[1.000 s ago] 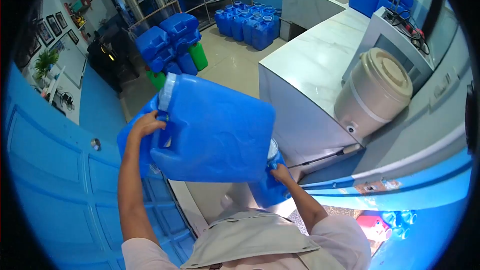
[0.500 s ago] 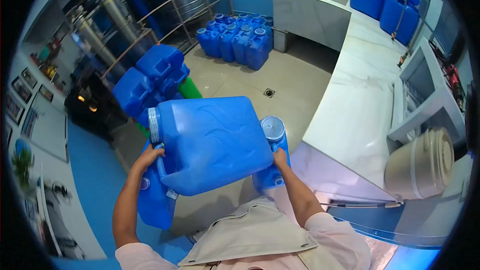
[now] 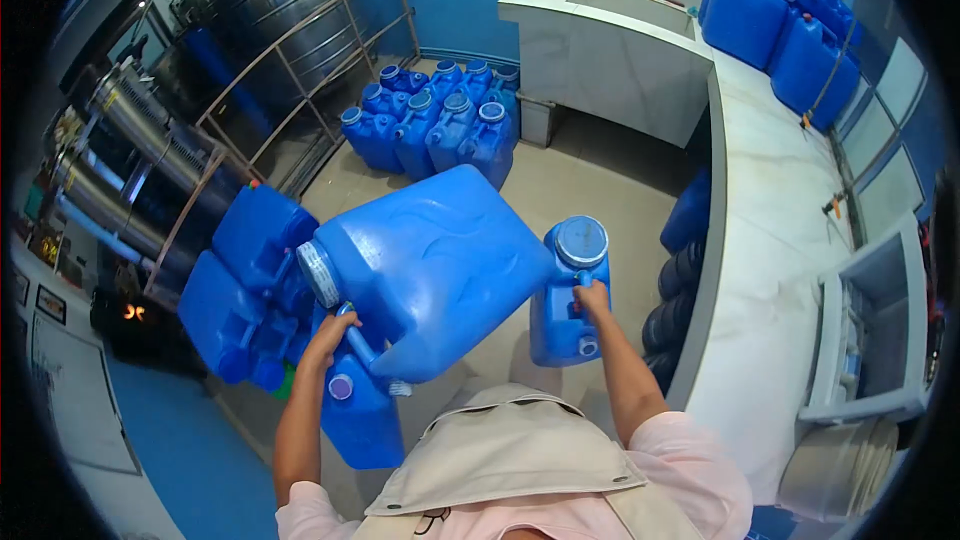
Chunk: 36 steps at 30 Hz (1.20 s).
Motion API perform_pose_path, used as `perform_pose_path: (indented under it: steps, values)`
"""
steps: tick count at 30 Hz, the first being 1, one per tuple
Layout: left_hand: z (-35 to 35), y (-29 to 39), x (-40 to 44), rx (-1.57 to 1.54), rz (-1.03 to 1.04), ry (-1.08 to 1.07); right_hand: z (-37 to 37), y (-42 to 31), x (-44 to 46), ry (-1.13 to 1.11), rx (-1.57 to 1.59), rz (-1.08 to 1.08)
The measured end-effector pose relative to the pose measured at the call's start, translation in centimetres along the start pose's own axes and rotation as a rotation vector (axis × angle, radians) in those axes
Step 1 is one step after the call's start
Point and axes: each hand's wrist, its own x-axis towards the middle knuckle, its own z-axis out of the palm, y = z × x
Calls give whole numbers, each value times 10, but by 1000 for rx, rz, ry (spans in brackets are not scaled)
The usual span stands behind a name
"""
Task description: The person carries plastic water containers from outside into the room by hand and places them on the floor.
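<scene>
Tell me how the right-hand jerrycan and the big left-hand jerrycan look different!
The right-hand jerrycan is roughly upright; the big left-hand jerrycan is tipped over. The right-hand jerrycan's cap faces up; the big left-hand jerrycan's cap faces sideways. Both are blue.

Here's the view from your own head, facing forward and steeply down! Nearest the lens sits the beige flap (image 3: 510, 460) on your front, with your left hand (image 3: 330, 338) and right hand (image 3: 592, 298) just beyond, both close. And it's wide: over the floor (image 3: 557, 190) to the far sink counter (image 3: 615, 60), steel tank (image 3: 285, 10) far left, white worktop (image 3: 765, 270) along the right, everything bowed in one curved sweep!
</scene>
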Motion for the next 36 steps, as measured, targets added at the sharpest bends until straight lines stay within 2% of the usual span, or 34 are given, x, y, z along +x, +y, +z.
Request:
perform_pose_path:
  steps: [1,3,5,6,8,12,14,18,20,22,24,25,27,28,30,31,33,34,36]
  values:
    - [4,16,32,-17,3,-18,-7,-21,12,-74,201,74]
    - [8,60,97,-85,77,-37,-21,-63,42,-225,373,196]
    - [4,100,166,-120,48,-109,-27,-100,74,-316,455,329]
    - [1,125,202,-171,30,-169,-34,-113,87,-424,464,271]
    - [-3,164,260,-129,79,-160,-35,-144,112,-466,507,314]
    - [-14,260,371,-193,79,-172,-18,-220,159,-442,662,367]
    - [-24,299,430,-213,110,-170,4,-272,177,-349,578,152]
    - [-46,373,529,-242,129,-146,52,-366,249,-277,661,194]
    - [-59,405,575,-219,162,-89,72,-409,305,-506,676,186]
    - [-79,434,622,-210,178,-33,98,-461,347,-522,625,189]
    - [-103,455,661,-198,159,-2,122,-509,387,-574,329,118]
    - [-116,470,678,-190,170,6,142,-532,407,-581,330,132]
    - [-143,495,713,-196,163,74,184,-574,447,-550,-55,-124]
    - [-158,507,728,-189,151,89,208,-589,466,-556,-51,-114]
    - [-175,530,744,-175,131,95,249,-606,509,-450,-365,-271]
    - [-185,535,760,-174,118,135,277,-598,541,-444,-358,-267]
    - [-206,549,808,-150,107,168,344,-570,619,-274,-536,-706]
    - [-215,552,831,-137,87,164,368,-570,636,-267,-526,-694]
    - [-244,547,887,-140,56,77,406,-584,681,-196,-858,-516]
